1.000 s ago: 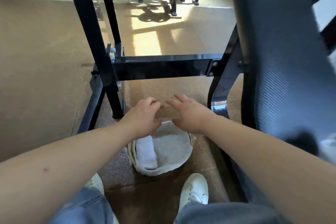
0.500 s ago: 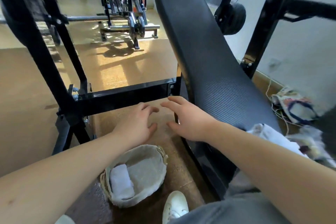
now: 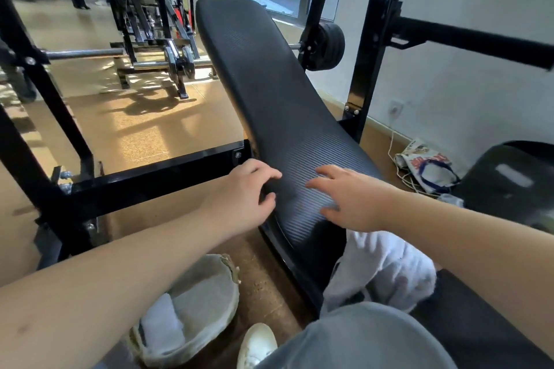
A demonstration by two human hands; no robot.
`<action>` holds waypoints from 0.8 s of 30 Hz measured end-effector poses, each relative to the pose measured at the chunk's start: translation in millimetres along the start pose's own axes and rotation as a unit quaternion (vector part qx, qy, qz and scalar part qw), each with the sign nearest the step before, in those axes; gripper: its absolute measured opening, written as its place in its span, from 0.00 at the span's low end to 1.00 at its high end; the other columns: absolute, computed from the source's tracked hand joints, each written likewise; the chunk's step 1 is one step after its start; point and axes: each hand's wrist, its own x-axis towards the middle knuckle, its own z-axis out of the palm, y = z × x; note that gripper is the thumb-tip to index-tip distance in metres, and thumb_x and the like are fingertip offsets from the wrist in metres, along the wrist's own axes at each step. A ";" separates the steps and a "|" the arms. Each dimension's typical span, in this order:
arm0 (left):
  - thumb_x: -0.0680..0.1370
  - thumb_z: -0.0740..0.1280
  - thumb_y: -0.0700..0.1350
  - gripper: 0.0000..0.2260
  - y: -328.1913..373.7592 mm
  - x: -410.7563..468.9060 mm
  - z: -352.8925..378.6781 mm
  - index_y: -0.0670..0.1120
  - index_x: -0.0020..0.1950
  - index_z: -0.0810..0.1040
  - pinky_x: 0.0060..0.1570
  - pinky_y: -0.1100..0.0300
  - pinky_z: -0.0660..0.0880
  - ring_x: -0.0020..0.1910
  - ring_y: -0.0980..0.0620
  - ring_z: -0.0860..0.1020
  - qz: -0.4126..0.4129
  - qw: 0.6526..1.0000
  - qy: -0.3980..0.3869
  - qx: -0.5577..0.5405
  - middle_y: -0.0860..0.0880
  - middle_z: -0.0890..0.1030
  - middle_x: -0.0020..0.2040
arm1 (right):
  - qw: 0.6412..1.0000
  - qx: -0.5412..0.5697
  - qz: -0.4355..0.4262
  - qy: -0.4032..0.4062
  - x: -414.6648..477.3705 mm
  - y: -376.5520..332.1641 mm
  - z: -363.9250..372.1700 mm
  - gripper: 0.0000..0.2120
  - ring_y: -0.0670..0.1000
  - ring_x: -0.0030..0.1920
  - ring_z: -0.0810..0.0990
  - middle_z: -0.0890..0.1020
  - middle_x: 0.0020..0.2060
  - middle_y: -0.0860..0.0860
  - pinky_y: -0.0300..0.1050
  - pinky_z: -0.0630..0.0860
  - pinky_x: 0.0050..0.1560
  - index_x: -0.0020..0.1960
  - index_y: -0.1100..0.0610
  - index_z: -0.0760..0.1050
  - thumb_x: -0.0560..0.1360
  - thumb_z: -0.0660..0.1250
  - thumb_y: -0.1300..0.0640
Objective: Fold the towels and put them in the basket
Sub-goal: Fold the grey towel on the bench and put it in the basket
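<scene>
Bench (image 3: 284, 117): one, black ribbed pad, running from centre toward 12 o'clock. It carries the work.

Loose towel heap (image 3: 386, 269): white, crumpled, at 4 o'clock on the bench, just under my right forearm and against my thigh. I count one heap; I cannot tell how many towels are in it. Judgement: soft, light and limp, not fragile, and the pile should give good purchase. It will sag if lifted by the middle, so it is best taken at two corners of one hem. No corner is showing.

Basket (image 3: 232, 271): one, cloth-lined, on the floor at 7 o'clock, beside the bench.

Left grip (image 3: 239, 198) and right grip (image 3: 350, 198): two, side by side at centre over the pad. Both have their fingers loosely spread and hold nothing. Contact with the pad cannot be confirmed.

Folded towel (image 3: 162, 326): one, white, lying inside the basket at its left wall.
</scene>
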 end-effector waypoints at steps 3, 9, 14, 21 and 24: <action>0.79 0.66 0.51 0.17 25.2 14.4 8.5 0.57 0.68 0.75 0.53 0.58 0.76 0.56 0.57 0.75 0.031 0.999 -0.005 -0.014 0.59 0.72 0.65 | 0.998 -0.038 0.036 -0.042 -18.9 24.6 -2.2 0.28 0.58 0.72 0.68 0.64 0.75 0.51 0.58 0.71 0.69 0.78 0.44 0.61 0.80 0.62 0.46; 0.78 0.68 0.49 0.18 64.8 30.5 34.8 0.54 0.69 0.76 0.61 0.56 0.73 0.64 0.53 0.73 0.070 0.995 -0.044 -0.057 0.55 0.73 0.65 | 0.987 -0.014 0.097 -0.129 -21.2 44.4 5.3 0.22 0.56 0.65 0.75 0.76 0.64 0.53 0.48 0.72 0.58 0.72 0.50 0.70 0.79 0.64 0.47; 0.77 0.69 0.52 0.19 77.4 36.6 49.9 0.55 0.69 0.75 0.62 0.57 0.73 0.62 0.54 0.75 0.055 0.987 -0.128 -0.083 0.55 0.74 0.63 | 0.988 0.009 0.077 -0.135 -20.1 48.3 3.4 0.12 0.55 0.58 0.78 0.81 0.57 0.50 0.49 0.75 0.58 0.61 0.52 0.78 0.80 0.63 0.50; 0.74 0.68 0.65 0.24 89.1 37.0 64.2 0.57 0.67 0.76 0.57 0.60 0.75 0.57 0.58 0.76 0.028 0.969 -0.213 -0.123 0.57 0.75 0.58 | 0.993 0.048 0.103 -0.034 -24.1 61.2 -15.9 0.11 0.53 0.52 0.77 0.79 0.53 0.52 0.46 0.73 0.52 0.55 0.56 0.78 0.81 0.65 0.48; 0.72 0.70 0.65 0.18 95.1 35.4 71.6 0.55 0.53 0.80 0.46 0.63 0.73 0.48 0.61 0.77 0.004 0.961 -0.236 -0.143 0.59 0.78 0.49 | 0.989 0.078 0.121 -0.023 -26.8 66.9 -18.8 0.12 0.52 0.50 0.78 0.79 0.51 0.51 0.45 0.73 0.50 0.54 0.56 0.78 0.82 0.64 0.48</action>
